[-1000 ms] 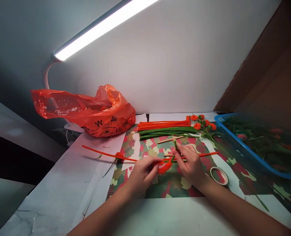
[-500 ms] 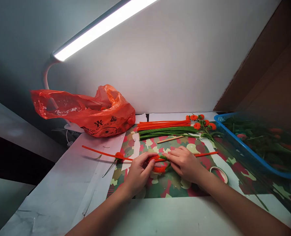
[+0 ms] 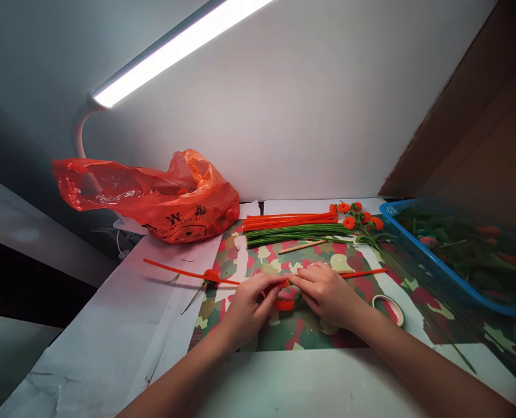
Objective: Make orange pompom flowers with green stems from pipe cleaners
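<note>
My left hand (image 3: 249, 306) and my right hand (image 3: 327, 292) meet over the patterned mat (image 3: 310, 331), fingers pinched together on a coiled orange pipe-cleaner piece (image 3: 284, 303). The coil curls below the fingertips and is partly hidden by them. A long straight orange pipe cleaner (image 3: 174, 270) runs left from my left hand, with a small orange knot on it. Another orange length (image 3: 364, 272) runs right from my right hand.
An orange plastic bag (image 3: 162, 197) lies at the back left. Bundles of orange and green pipe cleaners (image 3: 295, 227), a wooden stick (image 3: 301, 246) and small orange flowers (image 3: 357, 219) lie behind. A tape roll (image 3: 388, 309) and a blue basket (image 3: 458, 255) sit right.
The green stem end that stood up in my right hand has come down. Both hands have closed in together and the orange coil has been pulled tighter and smaller.
</note>
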### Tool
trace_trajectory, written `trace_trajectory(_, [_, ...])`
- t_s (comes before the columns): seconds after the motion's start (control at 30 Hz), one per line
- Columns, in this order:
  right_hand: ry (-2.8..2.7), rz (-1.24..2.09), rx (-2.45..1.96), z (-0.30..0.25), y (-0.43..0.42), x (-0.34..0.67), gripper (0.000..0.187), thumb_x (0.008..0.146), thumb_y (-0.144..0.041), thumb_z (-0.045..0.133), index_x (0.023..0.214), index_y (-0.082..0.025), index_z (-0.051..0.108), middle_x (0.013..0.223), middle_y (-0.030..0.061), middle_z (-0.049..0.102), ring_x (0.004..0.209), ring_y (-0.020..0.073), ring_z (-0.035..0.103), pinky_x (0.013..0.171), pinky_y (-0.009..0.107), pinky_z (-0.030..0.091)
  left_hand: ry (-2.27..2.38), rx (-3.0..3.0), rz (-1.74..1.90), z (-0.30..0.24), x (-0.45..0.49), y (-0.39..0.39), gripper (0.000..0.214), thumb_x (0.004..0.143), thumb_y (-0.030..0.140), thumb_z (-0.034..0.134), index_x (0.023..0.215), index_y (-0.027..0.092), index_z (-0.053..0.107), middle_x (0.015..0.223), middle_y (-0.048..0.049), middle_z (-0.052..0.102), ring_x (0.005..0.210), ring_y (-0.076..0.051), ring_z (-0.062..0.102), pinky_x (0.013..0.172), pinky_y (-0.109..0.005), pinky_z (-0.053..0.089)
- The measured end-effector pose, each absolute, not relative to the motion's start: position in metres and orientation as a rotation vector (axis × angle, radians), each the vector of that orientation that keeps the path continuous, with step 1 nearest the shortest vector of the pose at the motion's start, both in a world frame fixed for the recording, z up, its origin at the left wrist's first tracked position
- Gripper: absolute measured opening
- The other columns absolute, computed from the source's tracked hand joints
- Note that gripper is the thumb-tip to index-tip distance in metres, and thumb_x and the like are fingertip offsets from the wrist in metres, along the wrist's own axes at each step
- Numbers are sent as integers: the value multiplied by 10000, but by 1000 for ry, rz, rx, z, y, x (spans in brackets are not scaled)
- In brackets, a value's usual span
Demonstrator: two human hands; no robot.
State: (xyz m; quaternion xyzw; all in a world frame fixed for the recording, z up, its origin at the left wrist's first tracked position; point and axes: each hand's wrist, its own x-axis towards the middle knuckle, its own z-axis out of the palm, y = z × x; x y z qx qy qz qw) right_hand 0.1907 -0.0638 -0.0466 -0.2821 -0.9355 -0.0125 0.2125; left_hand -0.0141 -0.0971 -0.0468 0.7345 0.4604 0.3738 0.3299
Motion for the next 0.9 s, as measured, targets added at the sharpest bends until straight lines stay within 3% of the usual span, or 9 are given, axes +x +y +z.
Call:
trace_trajectory(0.13, [-2412, 110, -779, -48, -66, 188, 335, 899, -96, 396, 1201, -148, 533, 818, 66, 641, 744, 190, 550, 696, 331, 444, 1209, 1613, 1071, -48, -13, -98, 325, 846, 309, 567, 1156, 216, 597, 1039, -75, 675, 910, -203, 637, 746, -307, 521])
trace_trajectory(0.23, [-2202, 305, -838, -50, -70, 185, 309, 887, -94, 438, 1168, -186, 527, 878, 47, 659, 759, 166, 576, 722, 308, 466, 1190, 1358, 1136, -49, -11, -98, 459, 772, 348, 659, 1191, 208, 537, 1063, -84, 662, 935, -224, 647, 675, -287, 551])
trace_trajectory(0.4, [-2103, 481, -917, -50, -73, 181, 161, 863, -93, 479, 945, -192, 576, 815, 30, 650, 688, 148, 580, 649, 280, 465, 1245, 1363, 1185, -47, -10, -97, 251, 823, 335, 595, 1028, 193, 620, 979, -61, 694, 810, -177, 668, 642, -251, 541])
trace_trajectory(0.7, [-2253, 441, -881, -47, -68, 187, 177, 901, -98, 416, 884, -188, 568, 783, 40, 608, 739, 170, 530, 692, 311, 453, 1303, 1848, 1128, -50, -17, -96, 178, 873, 240, 529, 965, 211, 679, 893, -33, 704, 780, -149, 637, 688, -252, 504])
trace_trajectory(0.9, [-2173, 579, -928, -44, -72, 182, 174, 906, -124, 431, 853, -195, 581, 775, 25, 614, 715, 150, 545, 689, 289, 466, 1284, 1846, 1095, -47, -16, -96, 178, 868, 247, 535, 953, 205, 685, 861, -41, 704, 749, -159, 634, 666, -264, 507])
